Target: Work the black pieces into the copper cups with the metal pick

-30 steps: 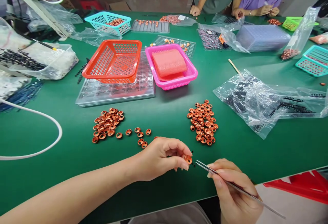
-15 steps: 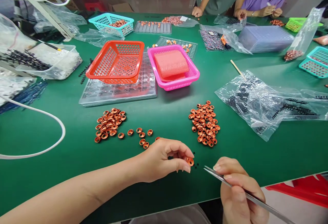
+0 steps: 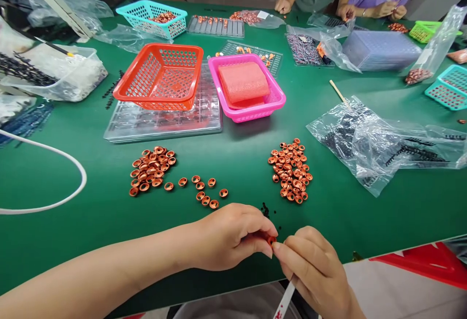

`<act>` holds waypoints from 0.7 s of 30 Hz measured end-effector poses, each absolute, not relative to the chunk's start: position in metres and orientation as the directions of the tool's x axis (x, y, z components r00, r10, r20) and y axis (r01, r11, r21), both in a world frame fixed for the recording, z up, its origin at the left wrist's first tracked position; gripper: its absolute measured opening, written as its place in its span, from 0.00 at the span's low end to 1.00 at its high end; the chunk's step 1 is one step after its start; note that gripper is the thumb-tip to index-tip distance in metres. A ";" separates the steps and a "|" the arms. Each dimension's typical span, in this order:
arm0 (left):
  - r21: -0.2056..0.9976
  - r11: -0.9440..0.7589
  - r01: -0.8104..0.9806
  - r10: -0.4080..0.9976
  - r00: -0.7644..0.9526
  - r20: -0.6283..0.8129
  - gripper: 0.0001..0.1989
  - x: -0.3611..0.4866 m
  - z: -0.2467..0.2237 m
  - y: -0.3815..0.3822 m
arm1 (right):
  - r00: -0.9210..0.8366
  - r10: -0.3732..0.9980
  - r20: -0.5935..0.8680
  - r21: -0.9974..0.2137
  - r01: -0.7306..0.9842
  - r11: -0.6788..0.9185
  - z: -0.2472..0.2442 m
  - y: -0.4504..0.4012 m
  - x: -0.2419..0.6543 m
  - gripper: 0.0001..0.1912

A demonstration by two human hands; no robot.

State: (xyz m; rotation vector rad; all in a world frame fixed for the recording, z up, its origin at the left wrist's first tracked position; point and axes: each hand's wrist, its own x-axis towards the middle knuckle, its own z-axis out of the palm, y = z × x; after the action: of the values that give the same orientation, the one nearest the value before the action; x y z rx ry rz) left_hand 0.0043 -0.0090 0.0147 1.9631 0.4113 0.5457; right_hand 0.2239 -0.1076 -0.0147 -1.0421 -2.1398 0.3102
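My left hand pinches a small copper-coloured cup-shaped piece with a hole between thumb and fingers, just above the table's front part. My right hand is closed around the tweezers, whose pale rear end sticks out below the palm. Its fingertips meet the cup-shaped piece; the tweezer tips are hidden. Tiny black bits lie on the table behind my fingers. Loose copper-coloured pieces are scattered behind my left hand, between a left heap and a right heap.
Behind the heaps, a red basket sits on clear plastic trays, beside a pink basket holding pink foam. Clear bags with black parts lie to the right. A white cable loops at left. Other people's hands are across the table.
My right hand has moved left to the cup-shaped piece, and the tweezers have turned so their tips no longer show. My left hand still holds the piece, slightly lower in view.
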 end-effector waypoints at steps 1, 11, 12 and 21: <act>0.898 -0.437 0.043 0.497 0.844 0.202 0.05 0.004 0.015 -0.010 | -0.431 0.753 0.496 -0.492 0.576 0.653 -0.017 -0.108 0.226 0.21; 0.894 -0.443 0.063 0.474 0.863 0.173 0.06 0.003 0.017 -0.014 | -0.560 0.724 0.402 -0.543 0.491 0.681 -0.020 -0.110 0.236 0.29; 0.895 -0.442 0.065 0.475 0.863 0.172 0.06 0.003 0.018 -0.014 | -0.564 0.724 0.397 -0.548 0.488 0.680 -0.019 -0.110 0.236 0.30; 0.894 -0.442 0.074 0.459 0.875 0.155 0.07 0.003 0.017 -0.016 | -0.585 0.720 0.373 -0.578 0.460 0.674 -0.011 -0.104 0.231 0.18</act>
State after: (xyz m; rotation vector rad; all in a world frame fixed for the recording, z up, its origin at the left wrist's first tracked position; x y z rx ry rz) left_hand 0.0032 -0.0155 0.0172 1.9974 0.3893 0.4625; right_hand 0.2310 -0.1040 -0.0115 -0.9066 -2.2909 0.5715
